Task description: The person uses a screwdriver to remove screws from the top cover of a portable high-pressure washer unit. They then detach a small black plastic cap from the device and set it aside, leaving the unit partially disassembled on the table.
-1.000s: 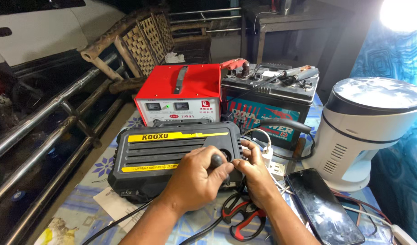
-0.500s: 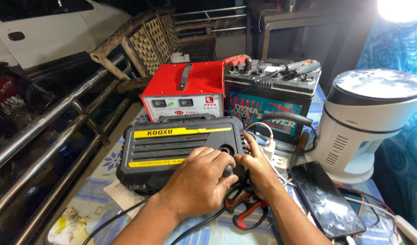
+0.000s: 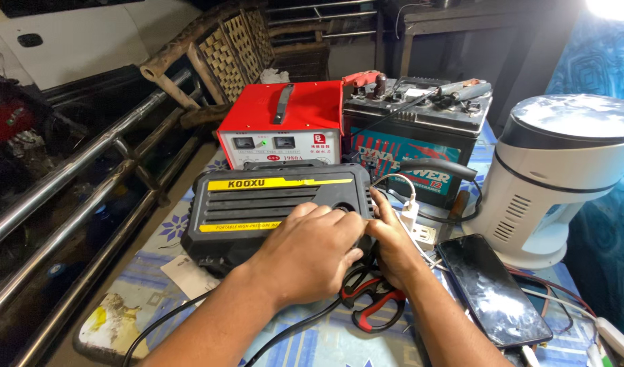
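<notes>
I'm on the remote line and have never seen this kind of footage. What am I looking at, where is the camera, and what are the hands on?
There is no robot here: a person works with two bare hands, and the single camera sits on their head, looking down at a table with a patterned cloth. The left hand lies over the right end of a black and yellow unit; the right hand grips that unit's right edge. Behind it stand a red box with two gauges and a car battery with tools on top. To the right are a white round appliance and a dark phone. Red-handled pliers lie under the wrists. Neither hand holds a loose tool.
</notes>
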